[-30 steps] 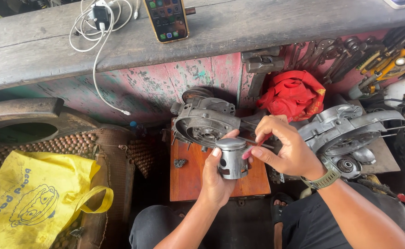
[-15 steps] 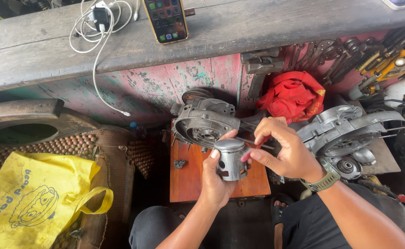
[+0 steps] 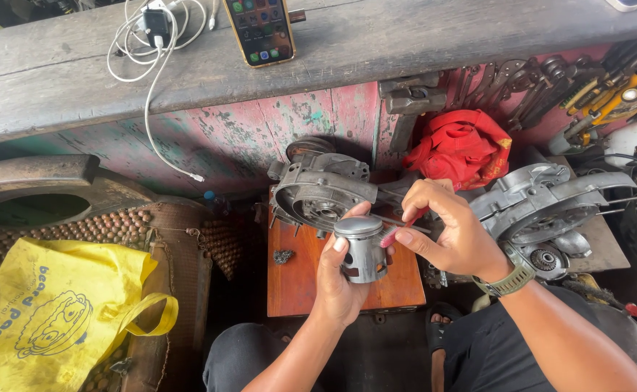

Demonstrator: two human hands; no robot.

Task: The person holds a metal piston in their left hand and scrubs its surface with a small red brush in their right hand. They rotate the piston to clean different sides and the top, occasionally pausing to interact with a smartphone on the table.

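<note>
Metal piston: upright in left hand, centre frame, above wooden board. Right hand, at 3 o'clock, pinches red-handled tool against piston's rim. Yellow bag, at 8 o'clock: contents hidden. Engine casing at 12 o'clock.

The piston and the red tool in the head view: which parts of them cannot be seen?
- Piston: far side and lower skirt, hidden by the left hand.
- Red tool: most of its length, covered by right hand fingers; its kind is unclear.
- Tool tip: too small to tell whether it touches the piston.
</note>
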